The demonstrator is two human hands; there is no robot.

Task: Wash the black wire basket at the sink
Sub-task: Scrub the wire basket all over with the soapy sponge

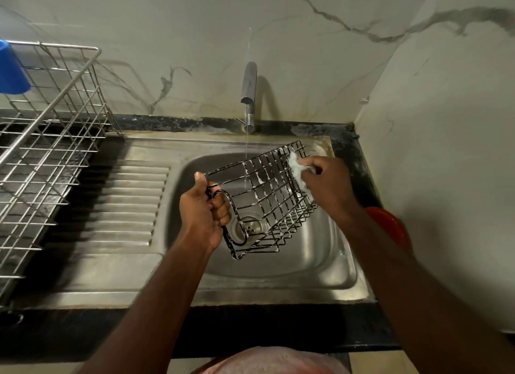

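The black wire basket [264,198] hangs tilted over the steel sink bowl [320,259], streaked with white suds. My left hand [203,209] grips its looped handle at the near left end. At the basket's far right corner, my right hand [326,184] holds a foamy white scrubber [296,167] pressed against the wires. A thin stream of water [246,150] runs from the chrome tap [249,92] down through the basket toward the drain [250,227].
A ribbed steel drainboard [131,206] lies left of the bowl. Further left stands a large silver wire dish rack [47,139] with a blue cup [11,67] on it. A red object [390,226] sits at the right edge beside the marble wall [446,150].
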